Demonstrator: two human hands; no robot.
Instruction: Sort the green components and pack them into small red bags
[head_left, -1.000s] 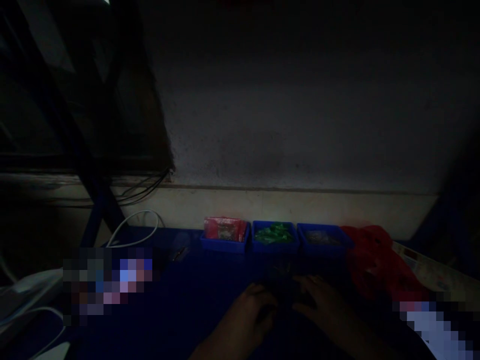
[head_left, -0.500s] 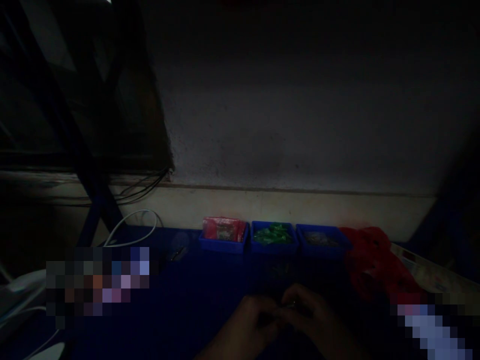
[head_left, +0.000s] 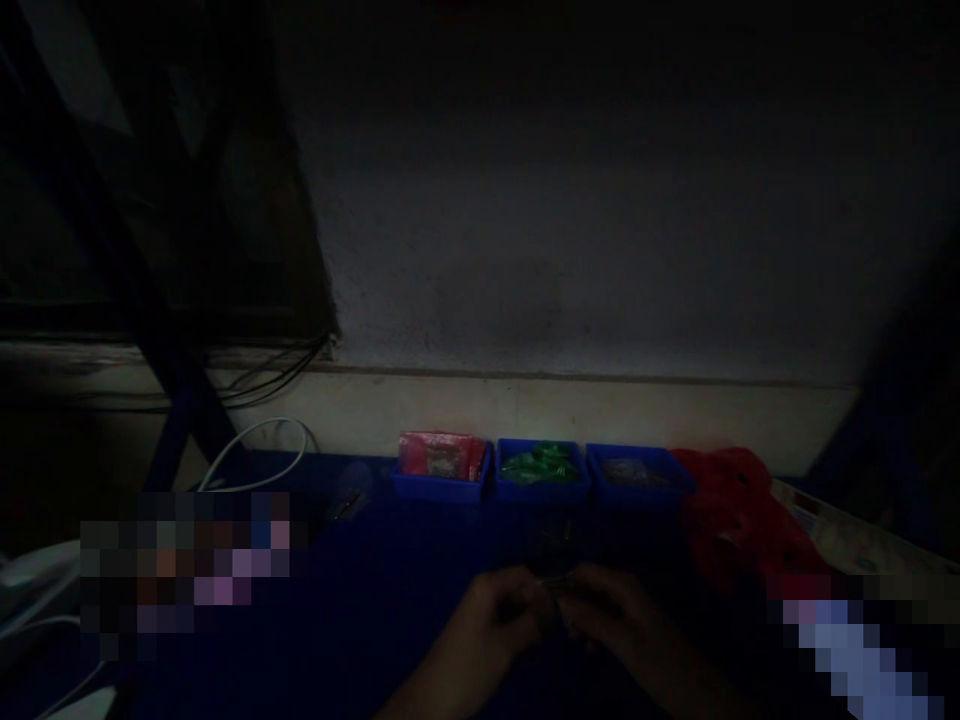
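Observation:
My left hand and my right hand are close together over the blue table, in dim light. Both have their fingers bent inward and pinched. Between the fingertips shows a small, thin, pale item, held by both hands; it is too dark to tell its kind. Just beyond the hands, a few small slender pieces lie on the table, hardly visible.
Along the wall stand three blue trays: one with pink packets, one with green packets, one with clear packets. Red netting-like material lies at right. A clear bag and a white cable are at left.
My hands have shifted slightly, with the fingertips drawn a little apart, and more of the pale item shows between them. The whole view has moved slightly.

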